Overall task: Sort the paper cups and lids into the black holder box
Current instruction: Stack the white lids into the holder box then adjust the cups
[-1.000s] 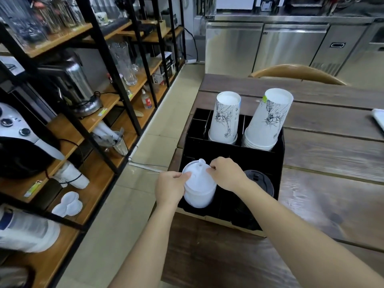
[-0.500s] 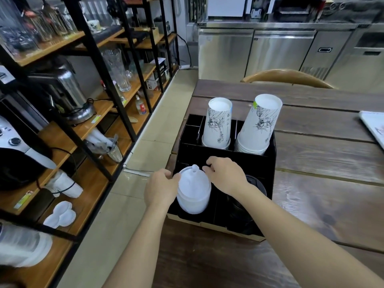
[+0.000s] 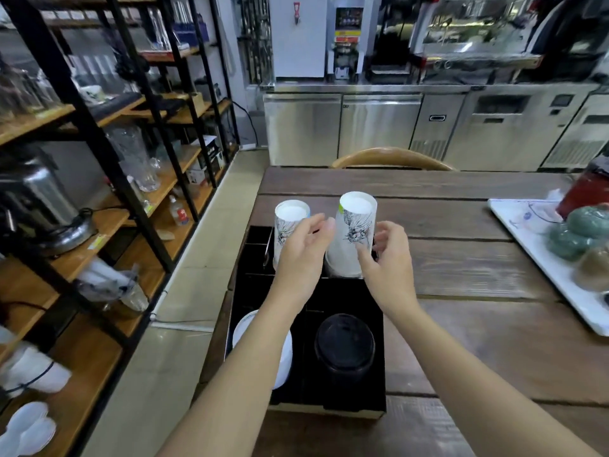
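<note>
Where the table (image 3: 461, 258) carries the black holder box (image 3: 349, 395): two inverted paper cup stacks (image 3: 354, 232) rear; white lids (image 3: 283, 354), black lids (image 3: 344, 344) front. Left hand (image 3: 304, 255), right hand (image 3: 385, 258): open, flanking right stack, contact unclear.

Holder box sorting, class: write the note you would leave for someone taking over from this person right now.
Left hand: open, empty, between the two cup stacks.
Right hand: open, empty, beside the right cup stack, not clearly gripping it.
Holder box on the table: left cup stack and the right one stand upside down in the rear slots; white lids front left, black lids front right.
Done: cups and lids all appear slotted.
Left: probably only straightening the tilted right stack.
</note>
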Tool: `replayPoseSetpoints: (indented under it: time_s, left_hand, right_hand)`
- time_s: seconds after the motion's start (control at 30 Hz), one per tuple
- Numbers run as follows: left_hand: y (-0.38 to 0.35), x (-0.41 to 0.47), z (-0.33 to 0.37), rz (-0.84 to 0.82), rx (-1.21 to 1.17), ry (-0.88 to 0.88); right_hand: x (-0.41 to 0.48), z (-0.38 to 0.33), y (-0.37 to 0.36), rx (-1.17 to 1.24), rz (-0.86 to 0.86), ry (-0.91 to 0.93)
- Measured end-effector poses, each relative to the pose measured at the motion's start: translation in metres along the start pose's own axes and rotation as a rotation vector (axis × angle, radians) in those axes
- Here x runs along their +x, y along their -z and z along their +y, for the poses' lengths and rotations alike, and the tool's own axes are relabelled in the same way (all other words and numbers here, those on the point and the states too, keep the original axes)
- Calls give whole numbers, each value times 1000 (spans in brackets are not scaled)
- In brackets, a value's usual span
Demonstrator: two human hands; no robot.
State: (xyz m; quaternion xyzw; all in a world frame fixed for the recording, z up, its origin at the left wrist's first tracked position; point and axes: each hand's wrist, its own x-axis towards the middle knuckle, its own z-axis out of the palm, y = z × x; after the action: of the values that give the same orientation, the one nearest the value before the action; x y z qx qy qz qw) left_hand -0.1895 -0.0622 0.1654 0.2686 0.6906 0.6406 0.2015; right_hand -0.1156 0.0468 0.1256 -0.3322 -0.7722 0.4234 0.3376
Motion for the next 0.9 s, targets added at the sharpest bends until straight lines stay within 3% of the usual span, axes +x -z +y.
replayPoseSetpoints:
  time_s: [0.13, 0.27, 0.5, 0.9]
  left_hand:
    - [-24, 24, -2, -123, -22, 47]
    - [-35, 41, -4, -138, -54, 101]
    - [-38, 52, -23, -114, -139, 182]
    - [-44, 55, -40, -107, -194, 151]
  right_hand:
    - [11, 19, 0, 33, -185, -106]
    - [20, 37, -6, 29, -294, -136]
    - [23, 33, -8, -3, -348, -95]
    - [29, 40, 0, 74, -360, -31]
